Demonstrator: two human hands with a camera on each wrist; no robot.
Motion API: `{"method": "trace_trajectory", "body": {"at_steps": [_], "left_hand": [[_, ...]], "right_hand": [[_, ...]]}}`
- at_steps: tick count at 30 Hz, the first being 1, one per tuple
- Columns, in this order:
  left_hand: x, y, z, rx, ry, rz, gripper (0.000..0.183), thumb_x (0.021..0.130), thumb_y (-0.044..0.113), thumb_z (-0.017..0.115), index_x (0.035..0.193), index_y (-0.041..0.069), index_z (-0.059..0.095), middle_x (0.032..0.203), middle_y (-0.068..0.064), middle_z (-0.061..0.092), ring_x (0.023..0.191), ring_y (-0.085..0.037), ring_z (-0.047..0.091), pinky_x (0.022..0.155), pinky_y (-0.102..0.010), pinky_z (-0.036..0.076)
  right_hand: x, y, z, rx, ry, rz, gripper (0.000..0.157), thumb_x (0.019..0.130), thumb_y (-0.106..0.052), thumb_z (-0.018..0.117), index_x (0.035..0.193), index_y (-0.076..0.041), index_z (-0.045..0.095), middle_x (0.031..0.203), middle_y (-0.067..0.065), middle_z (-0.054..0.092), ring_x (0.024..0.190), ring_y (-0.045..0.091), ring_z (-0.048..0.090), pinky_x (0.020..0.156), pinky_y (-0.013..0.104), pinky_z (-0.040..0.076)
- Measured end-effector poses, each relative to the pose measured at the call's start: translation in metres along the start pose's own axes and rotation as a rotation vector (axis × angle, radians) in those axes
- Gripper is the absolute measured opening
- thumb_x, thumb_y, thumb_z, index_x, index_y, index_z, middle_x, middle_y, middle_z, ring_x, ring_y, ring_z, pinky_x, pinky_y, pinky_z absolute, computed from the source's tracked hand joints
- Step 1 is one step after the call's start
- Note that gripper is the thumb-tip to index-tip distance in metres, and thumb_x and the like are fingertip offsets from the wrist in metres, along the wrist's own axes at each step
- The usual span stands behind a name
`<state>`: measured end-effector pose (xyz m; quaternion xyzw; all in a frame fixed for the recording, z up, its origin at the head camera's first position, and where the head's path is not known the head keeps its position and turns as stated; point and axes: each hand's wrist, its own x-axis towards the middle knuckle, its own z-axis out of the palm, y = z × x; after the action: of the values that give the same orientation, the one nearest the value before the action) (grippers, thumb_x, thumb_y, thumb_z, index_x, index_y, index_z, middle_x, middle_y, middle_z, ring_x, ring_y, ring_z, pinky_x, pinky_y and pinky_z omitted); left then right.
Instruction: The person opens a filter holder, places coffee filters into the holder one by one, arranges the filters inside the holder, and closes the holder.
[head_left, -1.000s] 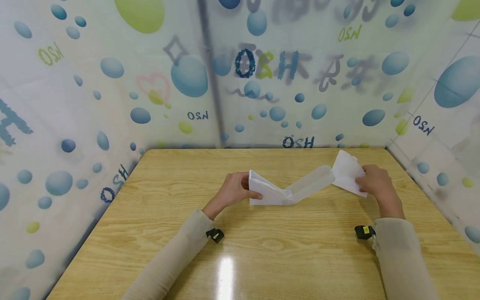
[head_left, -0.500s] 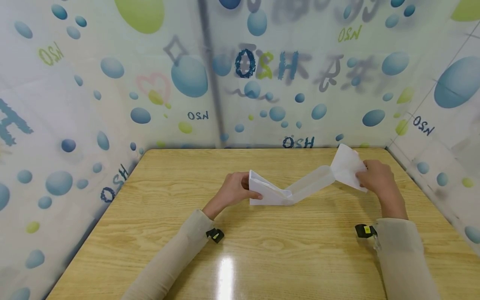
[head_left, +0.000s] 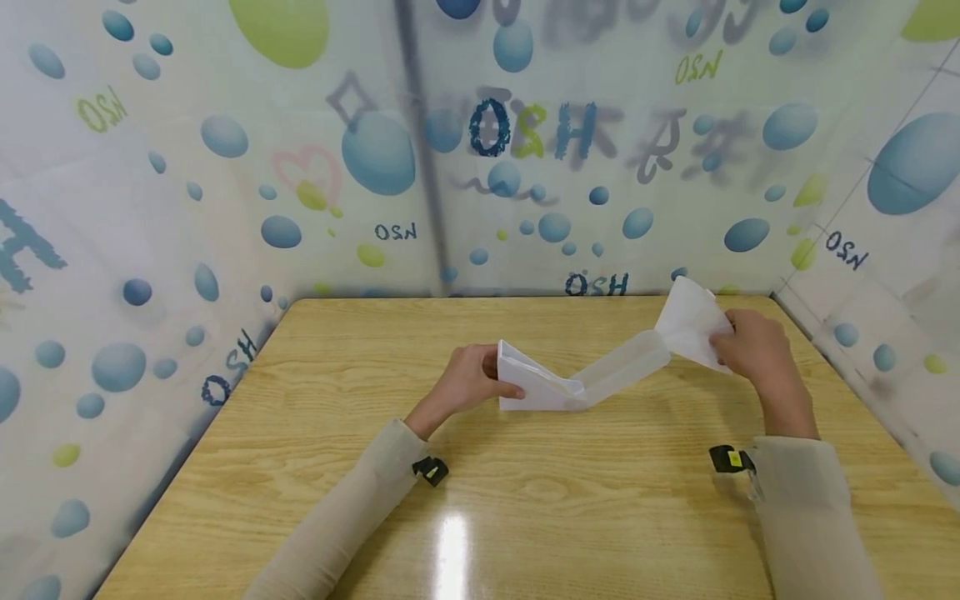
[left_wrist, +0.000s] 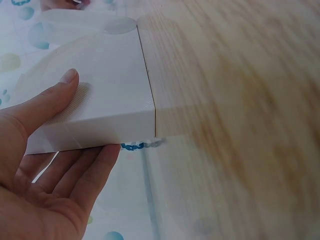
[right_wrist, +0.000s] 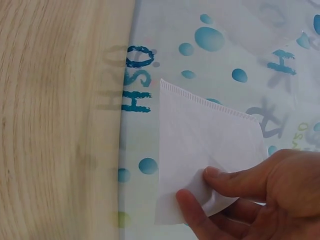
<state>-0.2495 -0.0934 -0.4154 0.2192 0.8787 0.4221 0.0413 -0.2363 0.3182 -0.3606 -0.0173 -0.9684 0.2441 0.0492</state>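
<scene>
In the head view, my left hand (head_left: 468, 379) grips the left end of a white box (head_left: 542, 395) on the wooden table. Its thumb presses the box's face, with the other fingers round the far side, as the left wrist view shows. A translucent lid (head_left: 626, 365) swings out to the right from the box, tilted upward. At its far end, my right hand (head_left: 757, 346) pinches a white paper filter (head_left: 688, 323) between thumb and fingers. The right wrist view shows the filter's crimped edge (right_wrist: 210, 100) on the side away from the thumb. This paper overlaps the lid's tip in the head view.
Under the hands lies a wooden table (head_left: 540, 492) with rounded far corners. Behind and beside it hangs a pale sheet (head_left: 480, 200) printed with blue and green drops. A small black camera (head_left: 431, 470) sits at each wrist.
My right hand has lifted the paper filter up and slightly away, toward the table's far edge. My left hand, the box and its lid have stayed in place.
</scene>
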Motion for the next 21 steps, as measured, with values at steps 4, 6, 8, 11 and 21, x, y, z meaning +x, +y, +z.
{"method": "trace_trajectory", "body": {"at_steps": [4, 6, 8, 11, 21], "left_hand": [[0.000, 0.000, 0.000, 0.001, 0.006, 0.000, 0.038, 0.078, 0.023, 0.092, 0.112, 0.016, 0.076, 0.103, -0.001, 0.080, 0.086, -0.011, 0.076, 0.075, -0.027, 0.060], [0.000, 0.001, -0.001, 0.003, 0.007, 0.001, 0.038, 0.078, 0.023, 0.092, 0.111, 0.016, 0.076, 0.103, -0.001, 0.080, 0.086, -0.011, 0.076, 0.075, -0.027, 0.060], [0.001, 0.002, -0.001, 0.009, 0.008, 0.000, 0.037, 0.078, 0.023, 0.092, 0.111, 0.016, 0.076, 0.103, -0.001, 0.080, 0.086, -0.011, 0.076, 0.074, -0.026, 0.060], [0.001, 0.002, -0.001, 0.013, 0.008, 0.001, 0.038, 0.078, 0.024, 0.093, 0.111, 0.017, 0.076, 0.103, -0.001, 0.080, 0.086, -0.011, 0.076, 0.074, -0.026, 0.060], [0.000, 0.001, 0.000, 0.002, 0.004, -0.010, 0.038, 0.078, 0.023, 0.093, 0.111, 0.016, 0.076, 0.102, -0.001, 0.080, 0.086, -0.011, 0.076, 0.074, -0.027, 0.061]], "right_hand": [[-0.001, -0.006, -0.003, -0.009, 0.029, -0.014, 0.033, 0.096, -0.009, 0.056, 0.116, 0.018, 0.060, 0.095, 0.032, 0.067, 0.073, 0.037, 0.059, 0.056, 0.032, 0.045], [-0.002, -0.008, -0.006, -0.016, 0.050, -0.027, 0.029, 0.096, -0.009, 0.057, 0.111, 0.016, 0.061, 0.091, 0.030, 0.066, 0.074, 0.037, 0.058, 0.056, 0.033, 0.044], [-0.004, -0.012, -0.008, -0.019, 0.073, -0.040, 0.025, 0.096, -0.009, 0.057, 0.105, 0.014, 0.062, 0.086, 0.027, 0.065, 0.073, 0.037, 0.057, 0.056, 0.033, 0.041], [-0.007, -0.017, -0.012, -0.004, 0.088, -0.050, 0.026, 0.097, -0.009, 0.057, 0.107, 0.014, 0.062, 0.086, 0.027, 0.065, 0.073, 0.037, 0.057, 0.055, 0.033, 0.041], [-0.015, -0.032, -0.016, -0.002, 0.122, -0.077, 0.026, 0.098, -0.008, 0.056, 0.110, 0.014, 0.063, 0.088, 0.027, 0.063, 0.073, 0.037, 0.055, 0.056, 0.034, 0.040]]}}
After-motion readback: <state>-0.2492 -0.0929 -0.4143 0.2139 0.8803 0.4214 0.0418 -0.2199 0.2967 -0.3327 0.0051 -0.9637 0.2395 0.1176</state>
